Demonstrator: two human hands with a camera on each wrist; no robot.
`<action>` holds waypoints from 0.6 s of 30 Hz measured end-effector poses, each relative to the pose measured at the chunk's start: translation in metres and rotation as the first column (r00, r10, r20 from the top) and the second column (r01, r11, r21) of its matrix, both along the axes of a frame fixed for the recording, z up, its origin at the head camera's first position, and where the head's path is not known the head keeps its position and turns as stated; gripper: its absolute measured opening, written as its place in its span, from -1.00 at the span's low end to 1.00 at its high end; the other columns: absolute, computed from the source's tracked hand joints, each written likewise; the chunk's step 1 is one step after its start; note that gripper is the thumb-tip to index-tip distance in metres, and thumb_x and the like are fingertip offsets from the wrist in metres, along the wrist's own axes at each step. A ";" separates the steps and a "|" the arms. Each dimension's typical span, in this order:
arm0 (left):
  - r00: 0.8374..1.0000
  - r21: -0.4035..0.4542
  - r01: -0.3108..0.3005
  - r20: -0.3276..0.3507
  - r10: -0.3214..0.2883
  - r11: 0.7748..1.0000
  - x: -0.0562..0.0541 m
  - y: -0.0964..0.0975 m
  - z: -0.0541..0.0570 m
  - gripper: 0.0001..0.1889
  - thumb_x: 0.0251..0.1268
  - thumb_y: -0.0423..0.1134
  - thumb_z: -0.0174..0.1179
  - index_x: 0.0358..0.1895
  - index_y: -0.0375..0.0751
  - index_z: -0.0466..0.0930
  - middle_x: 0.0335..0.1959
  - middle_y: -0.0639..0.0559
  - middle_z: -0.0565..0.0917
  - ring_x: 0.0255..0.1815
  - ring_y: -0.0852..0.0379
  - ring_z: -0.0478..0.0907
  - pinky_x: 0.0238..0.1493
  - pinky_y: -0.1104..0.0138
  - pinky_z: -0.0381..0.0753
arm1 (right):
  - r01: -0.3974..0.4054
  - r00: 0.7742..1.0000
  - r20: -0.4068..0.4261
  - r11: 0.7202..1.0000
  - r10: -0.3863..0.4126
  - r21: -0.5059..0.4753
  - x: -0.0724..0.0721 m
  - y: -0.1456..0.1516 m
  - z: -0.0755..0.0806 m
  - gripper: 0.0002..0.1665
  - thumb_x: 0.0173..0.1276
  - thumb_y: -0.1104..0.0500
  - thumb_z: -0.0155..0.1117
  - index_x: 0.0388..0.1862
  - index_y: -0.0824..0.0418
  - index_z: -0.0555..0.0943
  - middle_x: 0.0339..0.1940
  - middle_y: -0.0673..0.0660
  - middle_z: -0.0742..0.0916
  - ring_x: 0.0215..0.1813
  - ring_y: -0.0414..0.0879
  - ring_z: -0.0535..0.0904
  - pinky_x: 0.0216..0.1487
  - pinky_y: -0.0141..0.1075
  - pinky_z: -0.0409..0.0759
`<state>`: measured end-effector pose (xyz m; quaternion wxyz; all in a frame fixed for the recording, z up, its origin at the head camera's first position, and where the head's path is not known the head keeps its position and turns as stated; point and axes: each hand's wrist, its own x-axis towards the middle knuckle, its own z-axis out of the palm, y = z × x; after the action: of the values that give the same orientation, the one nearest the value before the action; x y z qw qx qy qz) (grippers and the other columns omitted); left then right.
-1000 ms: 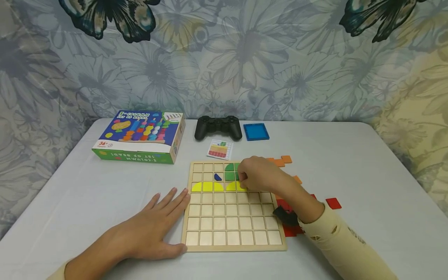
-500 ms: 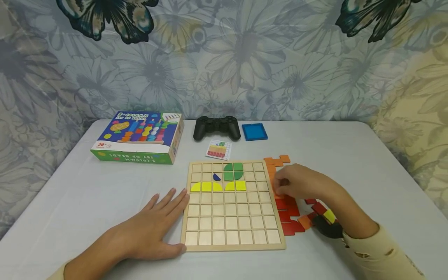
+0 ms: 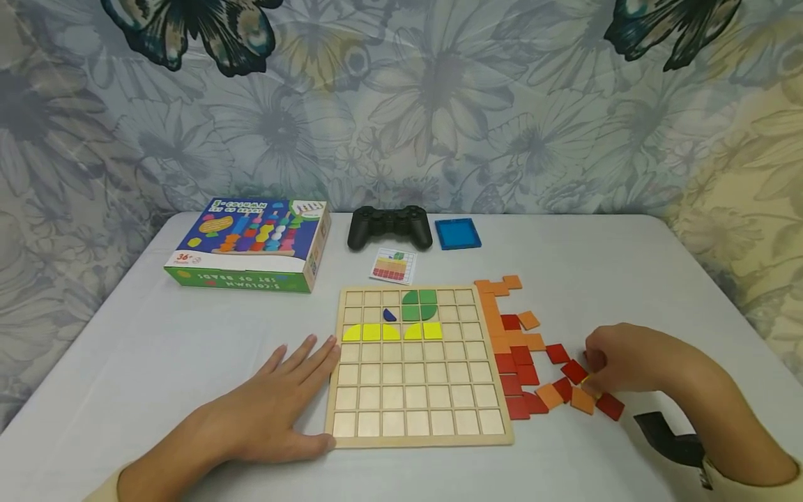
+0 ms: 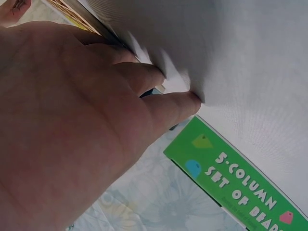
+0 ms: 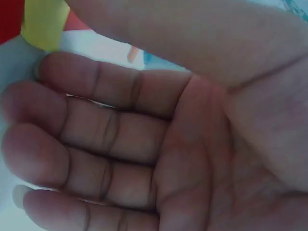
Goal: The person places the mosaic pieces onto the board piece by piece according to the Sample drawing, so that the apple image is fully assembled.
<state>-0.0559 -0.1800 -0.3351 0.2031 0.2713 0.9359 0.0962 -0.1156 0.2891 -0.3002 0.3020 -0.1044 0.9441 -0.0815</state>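
Observation:
A wooden grid board (image 3: 405,399) lies on the table, with green tiles (image 3: 419,305), yellow tiles (image 3: 371,332) and one small dark blue tile (image 3: 389,315) in its upper cells. My left hand (image 3: 266,404) lies spread beside the board's left side, its fingertips and thumb touching the edge; the left wrist view shows its fingers straight. To the right, my right hand (image 3: 646,362) reaches into loose red and orange tiles. Its thumb and index finger are at a yellow tile (image 5: 44,23) and appear to pinch it; the fingers mostly cover it in the head view.
Orange tiles (image 3: 488,310) and red tiles (image 3: 524,375) crowd the board's right side. Behind it lie a pattern card (image 3: 393,265), a black game controller (image 3: 389,229) and a blue tray (image 3: 458,234). A bead-set box (image 3: 247,244) stands at the back left.
My right hand has moved from the board's upper part, rightward and toward me, to the loose tiles. A yellow square it was covering now shows in the yellow row. My left hand stays put.

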 end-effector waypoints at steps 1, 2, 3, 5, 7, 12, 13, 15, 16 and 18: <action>1.000 -0.001 0.000 -0.001 0.000 1.000 0.000 0.000 0.000 0.13 0.16 0.52 0.07 0.65 -0.07 -0.10 0.65 0.11 -0.16 0.62 -0.06 -0.26 0.46 -0.23 -0.12 | 0.004 1.000 -0.001 1.000 -0.004 0.005 -0.001 -0.001 -0.001 -0.64 0.06 0.04 0.60 -0.39 0.15 0.58 -0.50 0.01 0.56 -0.37 -0.08 0.44 -0.38 -0.20 0.53; 1.000 0.000 0.000 -0.002 0.000 1.000 0.000 0.000 0.001 0.13 0.16 0.52 0.07 0.65 -0.07 -0.10 0.65 0.11 -0.16 0.62 -0.06 -0.26 0.46 -0.23 -0.12 | 0.004 1.000 -0.003 1.000 -0.004 0.003 -0.001 -0.002 -0.002 -0.66 0.07 0.06 0.59 -0.40 0.15 0.58 -0.50 0.01 0.56 -0.37 -0.08 0.44 -0.38 -0.20 0.53; 1.000 0.000 0.000 -0.003 0.000 1.000 0.001 -0.001 0.001 0.13 0.16 0.51 0.08 0.65 -0.07 -0.10 0.65 0.11 -0.16 0.62 -0.06 -0.25 0.46 -0.23 -0.12 | 0.001 1.000 -0.001 1.000 -0.001 -0.004 -0.002 -0.003 -0.003 -0.68 0.07 0.09 0.59 -0.39 0.15 0.58 -0.49 0.01 0.56 -0.37 -0.08 0.45 -0.38 -0.20 0.54; 1.000 0.005 -0.002 -0.002 0.002 1.000 0.001 -0.001 0.001 0.13 0.16 0.51 0.08 0.65 -0.07 -0.10 0.65 0.11 -0.16 0.62 -0.06 -0.25 0.47 -0.22 -0.12 | 0.004 1.000 0.003 0.999 -0.004 -0.032 -0.002 -0.006 -0.003 -0.71 0.06 0.15 0.58 -0.39 0.13 0.58 -0.49 0.01 0.57 -0.35 -0.08 0.46 -0.36 -0.20 0.55; 1.000 0.005 -0.003 -0.005 0.003 1.000 0.001 -0.001 0.000 0.13 0.16 0.51 0.09 0.65 -0.07 -0.10 0.65 0.10 -0.16 0.62 -0.06 -0.25 0.46 -0.22 -0.12 | 0.001 1.000 0.006 0.998 -0.001 -0.063 -0.002 -0.009 -0.004 -0.72 0.06 0.20 0.57 -0.40 0.12 0.57 -0.48 0.01 0.57 -0.34 -0.07 0.46 -0.36 -0.21 0.55; 1.000 -0.002 -0.003 -0.013 0.003 1.000 0.001 -0.001 0.000 0.13 0.16 0.52 0.07 0.65 -0.06 -0.11 0.65 0.12 -0.17 0.63 -0.06 -0.26 0.46 -0.22 -0.12 | 0.009 1.000 0.018 0.994 -0.007 -0.105 -0.001 -0.017 -0.004 -0.69 0.06 0.22 0.57 -0.39 0.12 0.53 -0.49 0.03 0.55 -0.35 -0.06 0.47 -0.37 -0.21 0.54; 1.000 -0.001 -0.002 -0.014 0.002 1.000 0.001 -0.001 -0.001 0.13 0.16 0.52 0.07 0.65 -0.05 -0.12 0.65 0.12 -0.17 0.63 -0.05 -0.26 0.47 -0.22 -0.12 | 0.012 1.000 0.020 0.994 -0.010 -0.109 0.000 -0.017 -0.003 -0.68 0.06 0.22 0.57 -0.38 0.13 0.53 -0.49 0.03 0.55 -0.35 -0.06 0.47 -0.37 -0.21 0.54; 1.000 0.003 0.003 -0.015 -0.002 1.000 0.001 -0.002 -0.001 0.13 0.17 0.52 0.07 0.65 -0.06 -0.13 0.65 0.11 -0.17 0.62 -0.05 -0.26 0.47 -0.22 -0.13 | 0.009 1.000 0.022 0.993 -0.006 -0.118 0.000 -0.018 -0.003 -0.69 0.07 0.23 0.56 -0.37 0.12 0.53 -0.48 0.03 0.55 -0.34 -0.06 0.47 -0.37 -0.21 0.54; 1.000 0.005 0.004 -0.016 -0.004 1.000 0.001 -0.002 -0.001 0.13 0.17 0.52 0.07 0.65 -0.06 -0.13 0.65 0.11 -0.17 0.62 -0.05 -0.26 0.47 -0.22 -0.13 | 0.006 1.000 0.019 0.992 -0.003 -0.127 0.000 -0.018 -0.003 -0.69 0.08 0.24 0.56 -0.38 0.11 0.53 -0.49 0.03 0.55 -0.35 -0.06 0.47 -0.38 -0.22 0.53; 1.000 0.004 0.009 -0.020 -0.009 1.000 0.001 -0.002 -0.001 0.13 0.17 0.52 0.06 0.65 -0.07 -0.13 0.65 0.10 -0.18 0.62 -0.05 -0.26 0.47 -0.21 -0.13 | -0.019 1.000 -0.005 0.988 0.018 -0.155 0.000 -0.018 -0.003 -0.71 0.10 0.27 0.53 -0.38 0.10 0.53 -0.48 0.01 0.55 -0.34 -0.07 0.47 -0.39 -0.24 0.53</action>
<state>-0.0550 -0.1822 -0.3362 0.1936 0.2767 0.9365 0.0945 -0.1154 0.2715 -0.3027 0.2919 -0.1364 0.9344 -0.1518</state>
